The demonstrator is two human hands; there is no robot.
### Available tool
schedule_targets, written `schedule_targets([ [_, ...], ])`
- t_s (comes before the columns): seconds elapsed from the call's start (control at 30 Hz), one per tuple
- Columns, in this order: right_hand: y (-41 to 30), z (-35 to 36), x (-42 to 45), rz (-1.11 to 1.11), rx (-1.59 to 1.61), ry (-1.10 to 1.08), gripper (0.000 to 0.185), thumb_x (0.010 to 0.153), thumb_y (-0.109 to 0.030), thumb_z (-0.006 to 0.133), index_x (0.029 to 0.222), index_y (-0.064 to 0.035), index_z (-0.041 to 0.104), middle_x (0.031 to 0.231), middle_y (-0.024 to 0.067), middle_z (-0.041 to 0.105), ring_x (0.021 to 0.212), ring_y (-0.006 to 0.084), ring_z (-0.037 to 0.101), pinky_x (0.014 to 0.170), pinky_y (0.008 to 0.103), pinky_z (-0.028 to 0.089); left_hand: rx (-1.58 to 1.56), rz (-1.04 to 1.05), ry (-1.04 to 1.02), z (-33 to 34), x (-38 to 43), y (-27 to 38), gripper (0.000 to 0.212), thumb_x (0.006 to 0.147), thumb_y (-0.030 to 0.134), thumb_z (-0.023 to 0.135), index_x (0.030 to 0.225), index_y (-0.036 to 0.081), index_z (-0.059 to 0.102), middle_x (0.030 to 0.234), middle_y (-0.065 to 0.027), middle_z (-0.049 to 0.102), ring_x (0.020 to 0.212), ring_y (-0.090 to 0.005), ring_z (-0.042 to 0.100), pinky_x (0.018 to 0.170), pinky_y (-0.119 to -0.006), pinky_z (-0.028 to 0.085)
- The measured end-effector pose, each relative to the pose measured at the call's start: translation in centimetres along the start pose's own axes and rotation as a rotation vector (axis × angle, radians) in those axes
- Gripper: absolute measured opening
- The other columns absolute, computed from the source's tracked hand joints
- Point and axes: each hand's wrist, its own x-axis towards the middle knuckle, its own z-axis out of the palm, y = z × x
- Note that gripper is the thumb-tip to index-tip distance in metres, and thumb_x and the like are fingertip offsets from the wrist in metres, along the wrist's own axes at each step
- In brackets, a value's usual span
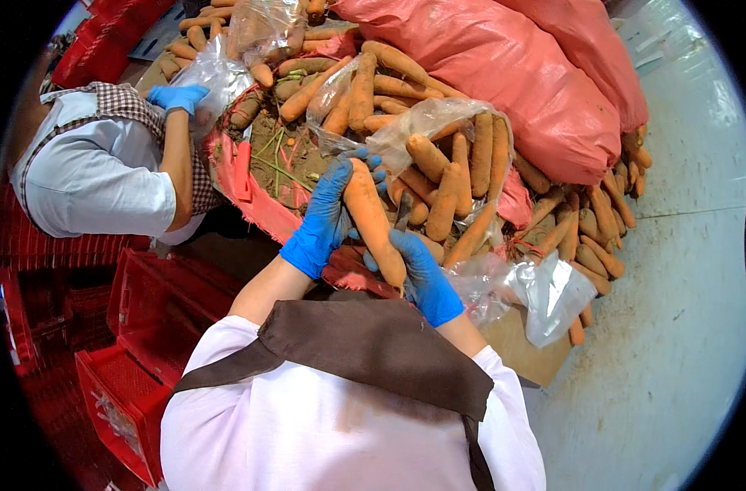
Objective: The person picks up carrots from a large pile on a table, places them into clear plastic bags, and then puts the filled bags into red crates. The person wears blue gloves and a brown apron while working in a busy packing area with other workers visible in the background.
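Note:
My left hand (pixel 330 212), in a blue glove soiled at the fingers, grips the upper part of a large carrot (pixel 373 224). My right hand (pixel 425 276), gloved in blue too, is around the carrot's lower, tapered end. A dark blade (pixel 403 212) shows just above the right hand; its handle is hidden. Beyond my hands a clear plastic bag (pixel 431 123) lies open with several carrots (pixel 449 196) in it. A red-handled knife (pixel 243 169) lies left of my hands, on soil and stalks. Another clear bag (pixel 548 294) lies crumpled to the right of my right hand.
Pink woven sacks (pixel 502 67) rest across the far side, above heaped loose carrots (pixel 594 215). At the left a co-worker's gloved hand (pixel 179 98) touches a plastic bag. Red plastic crates (pixel 124 393) stand at the lower left. A cardboard piece (pixel 532 353) is at the right.

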Motion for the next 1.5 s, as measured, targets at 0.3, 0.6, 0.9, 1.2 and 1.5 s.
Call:
schedule_targets([
  [0.3,0.2,-0.8,0.6,0.051,0.384,-0.238,0.044,0.085,-0.03,0.055,0.114,0.0016,0.046,0.085,0.0151,0.057,0.071,0.0225,0.058,0.058,0.029,0.05,0.572,0.198,0.052,-1.3,-0.3,-1.3,0.046,0.09,0.032,0.05,0.123,0.002,0.04,0.099,-0.0087,0.055,0.092,-0.0148,0.053,0.081,-0.026,0.044],
  [0.6,-6.8,-4.7,-6.1,-0.71,0.076,0.16,0.06,0.072,-0.024,0.069,0.117,0.0064,0.044,0.094,0.0121,0.059,0.08,0.0218,0.059,0.07,0.0307,0.051,1.016,-0.287,-0.438,0.7,-2.8,-2.2,0.04,0.088,0.026,0.054,0.119,0.002,0.048,0.107,-0.0114,0.056,0.099,-0.0182,0.054,0.083,-0.031,0.045],
  [0.9,-5.9,-12.9,-16.9,-1.102,-0.022,0.548,0.062,0.071,-0.015,0.071,0.123,-0.0003,0.041,0.11,0.0123,0.054,0.099,0.0257,0.055,0.088,0.0388,0.046,2.067,-0.249,-1.08,7.3,-3.3,-10.1,0.063,0.078,0.048,0.056,0.121,0.004,0.046,0.098,-0.0172,0.06,0.084,-0.0342,0.06,0.071,-0.038,0.048],
  [1.2,-1.7,-16.3,-18.8,-0.952,-0.136,0.858,0.051,0.071,-0.011,0.07,0.115,-0.0055,0.046,0.097,0.0065,0.059,0.075,0.0152,0.057,0.055,0.0255,0.046,1.568,0.402,-0.641,4.4,-0.7,-10.3,0.027,0.079,0.017,0.06,0.102,0.005,0.057,0.094,-0.0165,0.055,0.086,-0.034,0.053,0.073,-0.037,0.044],
  [1.5,-0.2,-13.5,-11.1,-0.847,0.046,0.765,0.04,0.074,-0.009,0.068,0.109,-0.0069,0.051,0.087,0.0024,0.058,0.06,0.0098,0.052,0.047,0.024,0.041,2.221,0.16,-1.278,3.9,-2.1,-12.9,0.034,0.077,0.041,0.058,0.083,0.008,0.062,0.076,-0.0135,0.061,0.073,-0.0297,0.059,0.063,-0.039,0.043],
])
